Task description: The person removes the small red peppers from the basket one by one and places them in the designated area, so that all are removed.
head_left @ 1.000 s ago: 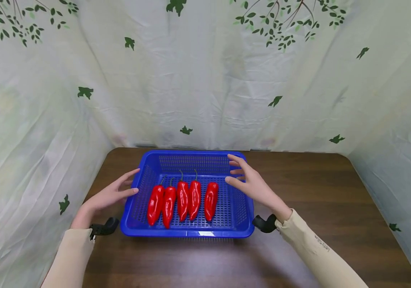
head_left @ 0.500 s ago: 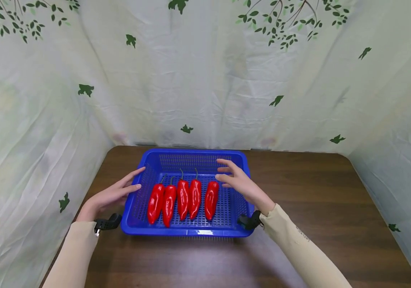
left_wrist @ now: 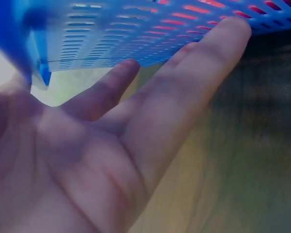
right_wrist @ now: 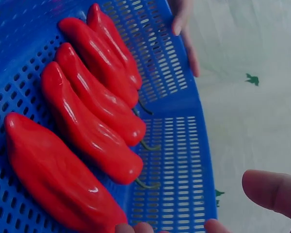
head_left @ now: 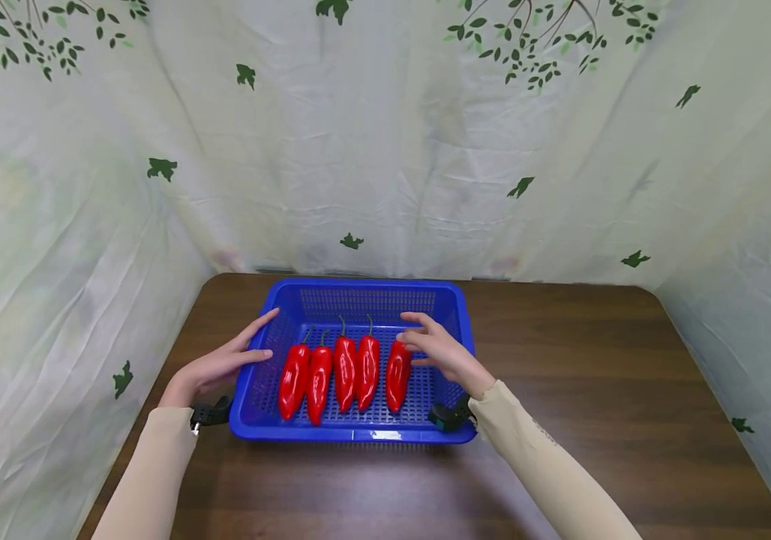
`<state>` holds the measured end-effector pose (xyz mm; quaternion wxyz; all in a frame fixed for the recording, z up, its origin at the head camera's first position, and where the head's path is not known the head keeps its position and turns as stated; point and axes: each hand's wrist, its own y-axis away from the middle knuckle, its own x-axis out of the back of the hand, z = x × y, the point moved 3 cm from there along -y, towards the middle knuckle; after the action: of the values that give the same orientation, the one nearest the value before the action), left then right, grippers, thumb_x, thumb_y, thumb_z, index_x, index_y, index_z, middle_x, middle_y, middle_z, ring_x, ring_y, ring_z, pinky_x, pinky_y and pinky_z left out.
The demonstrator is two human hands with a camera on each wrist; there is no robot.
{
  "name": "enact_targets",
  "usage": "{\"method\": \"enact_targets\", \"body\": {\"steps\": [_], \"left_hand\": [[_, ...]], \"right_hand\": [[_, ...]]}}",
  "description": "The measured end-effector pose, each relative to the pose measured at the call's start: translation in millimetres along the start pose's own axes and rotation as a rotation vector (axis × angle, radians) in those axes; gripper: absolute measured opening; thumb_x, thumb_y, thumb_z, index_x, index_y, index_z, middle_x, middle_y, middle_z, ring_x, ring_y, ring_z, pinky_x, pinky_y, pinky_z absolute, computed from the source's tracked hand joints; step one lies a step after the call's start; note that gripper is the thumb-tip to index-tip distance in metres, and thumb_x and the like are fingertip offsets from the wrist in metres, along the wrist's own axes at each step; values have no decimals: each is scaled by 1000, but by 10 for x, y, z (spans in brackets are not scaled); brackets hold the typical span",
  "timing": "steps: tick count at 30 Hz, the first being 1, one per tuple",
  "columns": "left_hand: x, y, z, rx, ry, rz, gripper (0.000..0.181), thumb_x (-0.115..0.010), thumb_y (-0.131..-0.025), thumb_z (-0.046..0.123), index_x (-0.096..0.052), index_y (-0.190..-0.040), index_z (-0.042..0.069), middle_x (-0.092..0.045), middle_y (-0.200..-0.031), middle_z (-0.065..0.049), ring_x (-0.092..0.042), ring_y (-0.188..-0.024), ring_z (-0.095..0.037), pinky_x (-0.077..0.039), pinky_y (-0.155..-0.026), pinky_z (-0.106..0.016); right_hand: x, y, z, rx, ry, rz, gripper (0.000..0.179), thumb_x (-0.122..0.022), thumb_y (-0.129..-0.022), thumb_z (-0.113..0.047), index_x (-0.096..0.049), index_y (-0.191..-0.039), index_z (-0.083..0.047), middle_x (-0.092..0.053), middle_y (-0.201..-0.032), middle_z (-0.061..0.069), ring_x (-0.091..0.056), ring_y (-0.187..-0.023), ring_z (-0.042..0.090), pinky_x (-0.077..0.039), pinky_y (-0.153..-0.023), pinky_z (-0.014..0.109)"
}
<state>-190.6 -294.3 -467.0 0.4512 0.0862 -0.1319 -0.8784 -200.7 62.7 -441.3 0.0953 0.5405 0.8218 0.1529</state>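
Several glossy red peppers (head_left: pixel 345 375) lie side by side in a blue mesh basket (head_left: pixel 385 435) on the table. My left hand (head_left: pixel 223 364) holds the basket's left rim, thumb and index finger over it; in the left wrist view its other fingers (left_wrist: pixel 184 87) lie along the outer mesh. Above the rightmost pepper (head_left: pixel 396 386) hovers my right hand (head_left: pixel 442 352), fingers loosely bent and nothing gripped. The right wrist view puts its fingertips (right_wrist: pixel 140 228) at that pepper's end, with the thumb (right_wrist: pixel 271 189) well apart; whether they touch it I cannot tell.
The brown wooden table (head_left: pixel 581 405) extends right of the basket and in front of it. A pale leaf-print curtain (head_left: pixel 392 150) hangs behind and on both sides. A black wrist camera (head_left: pixel 449 414) on the right wrist hangs over the basket's near right corner.
My right hand has moved left from the basket's right side to the rightmost pepper. My left hand has moved slightly right, further over the left rim. The peppers have stayed put.
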Motion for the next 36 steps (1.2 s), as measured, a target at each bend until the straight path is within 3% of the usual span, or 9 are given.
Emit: {"method": "enact_targets", "body": {"steps": [8, 23, 36], "left_hand": [[-14, -33, -3, -28, 33, 3, 80, -47, -98, 7, 3, -153, 34, 6, -155, -23, -11, -136, -54, -43, -92, -57], [2, -42, -43, -18, 24, 31, 78, -48, -98, 8, 0, -153, 37, 4, -155, -22, -15, -134, -54, -46, -89, -58], [-10, -19, -72, -27, 0, 54, 76, -48, -98, 10, -1, -153, 36, 3, -155, -22, -15, -135, -54, -45, -91, -56]], "right_hand": [[-22, -43, 74, -62, 44, 5, 58, -56, -93, -18, -34, -146, -5, -47, -134, 23, -43, -123, 44, -39, -96, 61], [-120, -143, 146, -163, 186, -24, 51, -59, -90, -17, -48, -139, -5, -48, -136, 17, -42, -124, 42, -42, -91, 63], [-296, -265, 229, -129, 218, -101, 56, -63, -82, -2, -50, -137, -2, -45, -139, 18, -47, -120, 33, -41, -97, 55]]}}
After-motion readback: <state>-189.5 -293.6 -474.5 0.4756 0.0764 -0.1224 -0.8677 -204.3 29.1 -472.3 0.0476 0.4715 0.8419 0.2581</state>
